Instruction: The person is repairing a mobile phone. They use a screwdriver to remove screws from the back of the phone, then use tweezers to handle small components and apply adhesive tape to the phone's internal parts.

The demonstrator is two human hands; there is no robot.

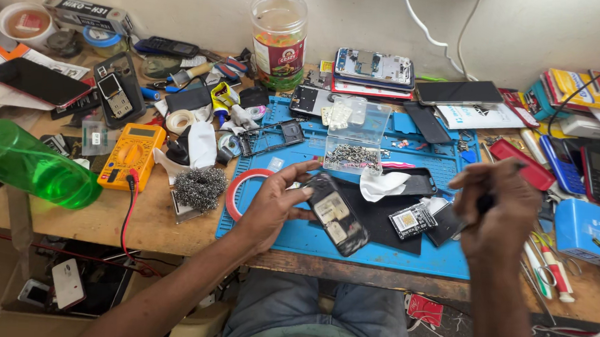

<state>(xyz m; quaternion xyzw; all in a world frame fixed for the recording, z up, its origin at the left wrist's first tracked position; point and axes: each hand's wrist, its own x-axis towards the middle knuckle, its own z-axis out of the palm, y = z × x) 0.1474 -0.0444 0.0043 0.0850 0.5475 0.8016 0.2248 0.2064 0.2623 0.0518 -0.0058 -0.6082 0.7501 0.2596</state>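
Nearest, the left hand (277, 205) cradles an opened black phone with bare innards (336, 213) over the blue rubber work mat (384, 251), while the right hand (496, 206) is closed around a thin dark tool (blurred). It looks like mid-disassembly; the next move calls for a steady tip. Farther back on the table (160, 223) sit a clear plastic screw box (355, 140) and a red-labelled round jar (279, 37).

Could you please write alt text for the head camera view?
A person's left hand holds an opened phone over a blue work mat while the right hand, blurred, grips a dark tool. Phones, a yellow meter and a green bottle crowd the bench.
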